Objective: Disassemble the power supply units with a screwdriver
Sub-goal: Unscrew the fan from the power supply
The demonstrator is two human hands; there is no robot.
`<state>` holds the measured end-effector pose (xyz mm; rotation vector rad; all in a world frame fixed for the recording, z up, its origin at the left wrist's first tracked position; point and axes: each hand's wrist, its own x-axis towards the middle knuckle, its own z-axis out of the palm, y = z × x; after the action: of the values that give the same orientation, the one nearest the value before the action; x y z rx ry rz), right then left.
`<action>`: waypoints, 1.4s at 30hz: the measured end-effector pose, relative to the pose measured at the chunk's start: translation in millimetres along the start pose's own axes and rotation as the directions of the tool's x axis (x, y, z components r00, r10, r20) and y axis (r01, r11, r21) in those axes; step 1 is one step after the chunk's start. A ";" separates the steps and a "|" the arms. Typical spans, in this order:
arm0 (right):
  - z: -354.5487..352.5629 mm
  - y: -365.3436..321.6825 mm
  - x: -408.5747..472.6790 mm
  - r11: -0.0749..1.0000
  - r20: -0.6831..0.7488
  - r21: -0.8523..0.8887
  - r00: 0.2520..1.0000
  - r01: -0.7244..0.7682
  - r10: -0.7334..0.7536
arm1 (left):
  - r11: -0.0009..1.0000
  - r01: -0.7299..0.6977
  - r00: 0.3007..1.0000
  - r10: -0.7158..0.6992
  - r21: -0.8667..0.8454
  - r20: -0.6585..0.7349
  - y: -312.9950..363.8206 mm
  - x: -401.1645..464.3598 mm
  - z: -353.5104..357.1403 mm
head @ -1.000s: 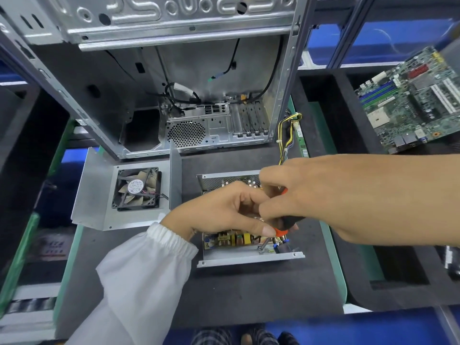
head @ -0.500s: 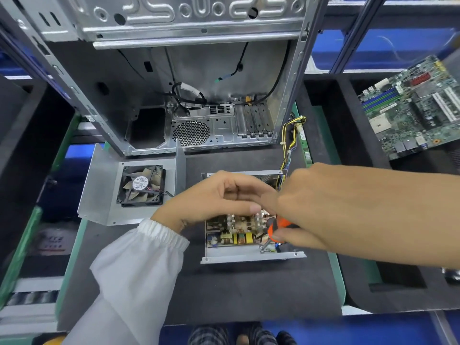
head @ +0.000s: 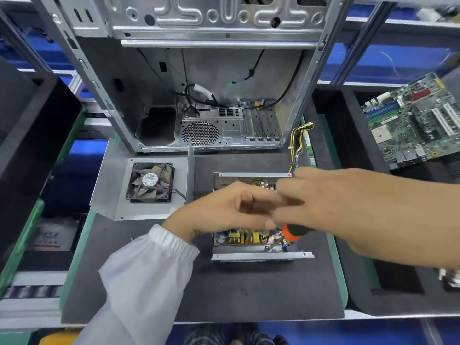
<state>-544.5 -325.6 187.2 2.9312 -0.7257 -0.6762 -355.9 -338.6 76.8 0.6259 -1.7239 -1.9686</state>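
At frame centre my left hand (head: 231, 207), in a white sleeve, hovers with fingers curled over the opened grey metal power supply unit (head: 258, 245) on the black mat (head: 249, 290). My right hand (head: 331, 207) grips the orange-and-black screwdriver (head: 290, 234), tip down inside the unit's lower right corner. Farther up stands the bare silver computer case (head: 199, 83); whether my left fingers pinch anything, I cannot tell.

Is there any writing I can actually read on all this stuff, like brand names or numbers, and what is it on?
"HKFAN": on the round hub sticker of the fan mounted in the removed metal cover.
Smaller lines below it on that sticker: too small to read.
Printing on the motherboard at right: too small to read.
Red and dark marks on the label at far left: blurred, unreadable.
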 end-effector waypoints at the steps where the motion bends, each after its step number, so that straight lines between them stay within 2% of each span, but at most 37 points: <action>1: -11.9 -4.8 -0.7 0.999 0.135 0.012 0.990 -0.036 0.034 | 1.000 0.008 1.000 -0.008 0.025 0.001 0.2 1.1 0.2; 3: -32.3 -11.2 0.4 0.984 0.241 0.044 0.958 -0.171 0.156 | 0.998 0.000 0.995 0.006 0.067 -0.098 1.3 1.7 0.4; 7: -43.5 -18.9 -3.3 0.956 0.327 0.092 0.915 -0.280 0.237 | 0.998 -0.047 0.955 0.058 0.044 -0.291 -4.1 -3.8 -3.3; 10: -42.2 -19.1 -8.4 0.901 0.328 0.064 0.862 -0.429 0.387 | 0.998 -0.067 0.927 0.066 0.009 -0.369 -7.3 -7.3 -6.1; 17: -30.3 -22.1 -12.6 0.719 0.415 0.201 0.723 -0.665 0.552 | 0.992 -0.128 0.918 0.114 -0.012 -0.379 -6.4 0.3 -6.3; 22: -27.8 -24.1 -15.1 0.648 0.406 0.256 0.688 -0.718 0.602 | 0.990 -0.138 0.930 0.122 -0.022 -0.348 -13.5 11.1 0.2; 26: -23.3 -25.7 -17.2 0.622 0.509 0.234 0.639 -0.747 0.577 | 0.987 -0.162 0.908 0.144 -0.012 -0.393 -18.2 17.6 2.6; 29: -23.6 -21.9 -13.3 0.632 0.579 0.217 0.619 -0.744 0.530 | 0.980 -0.172 0.877 0.197 0.096 -0.438 -20.0 23.3 3.1; 35: -20.8 -18.6 2.5 0.765 0.589 0.106 0.660 -0.635 0.466 | 0.910 -0.146 0.844 0.319 0.388 -0.432 -29.2 36.3 4.8; 38: -28.1 -14.6 -2.8 0.728 0.593 0.124 0.638 -0.675 0.491 | 0.786 -0.104 0.819 0.415 0.610 -0.396 -35.6 37.6 9.0; 42: -30.1 -15.3 -8.3 0.699 0.586 0.149 0.632 -0.700 0.508 | 0.743 -0.101 0.805 0.451 0.662 -0.384 -36.5 38.5 8.6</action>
<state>-531.6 -310.0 215.5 2.4374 -1.9951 -1.3413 -393.0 -350.7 39.9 0.9378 -1.9253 -0.8553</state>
